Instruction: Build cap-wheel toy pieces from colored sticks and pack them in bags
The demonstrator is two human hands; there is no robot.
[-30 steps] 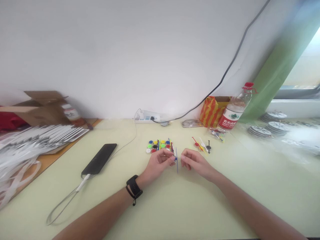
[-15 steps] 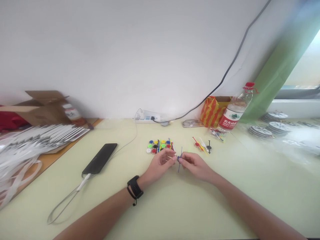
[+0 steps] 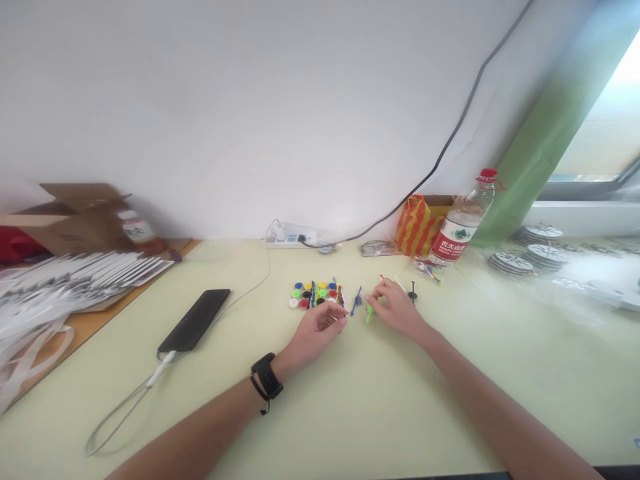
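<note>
My left hand rests on the pale green table, fingers curled, thumb and forefinger pinched near a thin stick I cannot make out. A blue pin-like piece lies on the table just right of its fingertips. My right hand is closed in a pinch on a small green piece, close to several coloured pins. Behind my left hand sits a cluster of small coloured round caps.
A black phone on a white cable lies at the left. White bags and a cardboard box fill the far left. A power strip, striped bag, water bottle and stacked discs line the back.
The blue piece held between both hands now lies on the table. My right hand has moved right and back and now pinches a green piece. The camera view shifted slightly.
</note>
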